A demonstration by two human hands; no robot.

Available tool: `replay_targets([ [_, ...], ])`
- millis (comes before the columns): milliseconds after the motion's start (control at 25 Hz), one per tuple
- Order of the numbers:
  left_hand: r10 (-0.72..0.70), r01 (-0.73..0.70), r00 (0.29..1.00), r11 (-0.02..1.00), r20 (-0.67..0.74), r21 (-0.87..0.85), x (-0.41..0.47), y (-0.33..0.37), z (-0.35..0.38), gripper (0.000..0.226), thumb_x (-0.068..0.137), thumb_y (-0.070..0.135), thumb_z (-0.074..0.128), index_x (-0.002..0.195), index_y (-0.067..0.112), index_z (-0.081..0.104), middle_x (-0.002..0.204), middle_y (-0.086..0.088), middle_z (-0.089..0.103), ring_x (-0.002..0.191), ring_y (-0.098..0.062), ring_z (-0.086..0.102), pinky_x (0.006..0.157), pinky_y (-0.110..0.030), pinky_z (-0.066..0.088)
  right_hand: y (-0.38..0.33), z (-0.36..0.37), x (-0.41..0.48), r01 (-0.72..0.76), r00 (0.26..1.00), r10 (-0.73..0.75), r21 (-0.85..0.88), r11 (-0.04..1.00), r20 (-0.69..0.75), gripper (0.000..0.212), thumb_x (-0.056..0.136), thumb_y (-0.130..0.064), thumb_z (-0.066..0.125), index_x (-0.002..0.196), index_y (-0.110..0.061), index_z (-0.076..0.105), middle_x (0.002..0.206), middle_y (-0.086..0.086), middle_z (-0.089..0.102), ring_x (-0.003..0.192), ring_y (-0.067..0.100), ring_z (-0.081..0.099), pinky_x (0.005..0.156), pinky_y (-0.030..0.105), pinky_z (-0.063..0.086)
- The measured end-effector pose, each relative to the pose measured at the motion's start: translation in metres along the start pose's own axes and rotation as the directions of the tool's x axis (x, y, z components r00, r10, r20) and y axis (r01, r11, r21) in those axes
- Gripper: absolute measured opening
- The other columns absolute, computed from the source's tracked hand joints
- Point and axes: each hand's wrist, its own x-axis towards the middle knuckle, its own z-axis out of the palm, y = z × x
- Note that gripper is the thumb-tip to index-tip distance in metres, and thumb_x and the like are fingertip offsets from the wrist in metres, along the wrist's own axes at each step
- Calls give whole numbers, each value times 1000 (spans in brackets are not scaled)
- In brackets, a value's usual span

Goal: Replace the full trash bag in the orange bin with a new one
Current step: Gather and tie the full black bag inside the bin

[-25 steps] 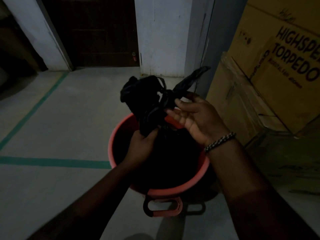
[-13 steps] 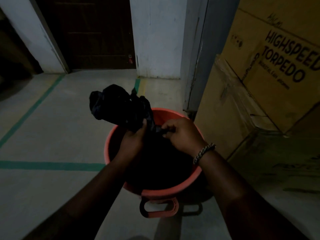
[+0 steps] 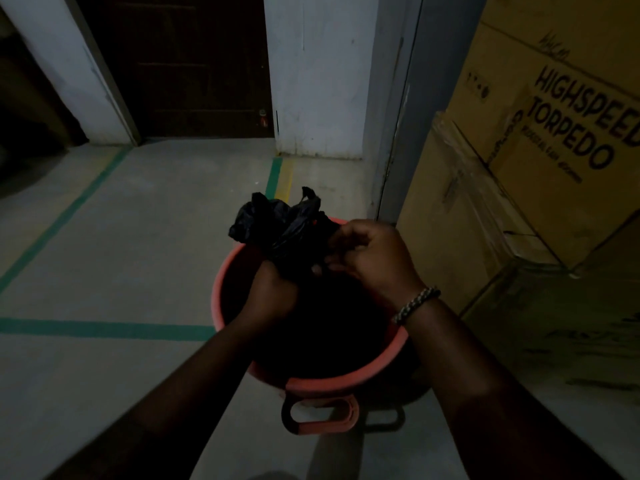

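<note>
The black trash bag (image 3: 277,225) sits inside the orange bin (image 3: 346,377), with its gathered top rising above the rim. The left hand (image 3: 273,296) is closed around the neck of the bag, and the right hand (image 3: 374,258) pinches a loose end of plastic beside it. It looks to me like a knot is being tied. If the ends are pulled too hard, the thin plastic may tear. A slack knot may open when the bag is lifted (in this poor light I cannot see the knot itself). The cardboard boxes (image 3: 519,188) stand near, leaving little room on that side.
</note>
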Motion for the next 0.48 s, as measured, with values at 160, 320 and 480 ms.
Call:
replay_targets([
  [160,29,-26,997,999,-74,41,3,-4,-8,10,98,12,61,89,12,64,80,-5,69,69,4,62,72,-17,45,39,-17,10,-54,982,116,-365,929,150,53,65,-24,88,111,-29,63,119,1,67,116,22,62,101,45,50],
  [320,59,-60,995,998,-85,-4,-3,10,9,9,100,10,55,102,5,63,82,12,63,69,14,62,66,0,41,61,16,-14,268,832,172,-652,709,528,99,69,-66,75,153,-32,34,157,0,39,146,24,30,120,51,22],
  [480,-35,10,994,973,-105,-231,2,21,15,19,100,16,57,115,6,62,94,9,63,80,3,61,73,-4,45,55,37,-18,304,920,-32,-658,689,391,85,83,-65,47,157,-36,16,166,-3,17,154,26,6,121,56,6],
])
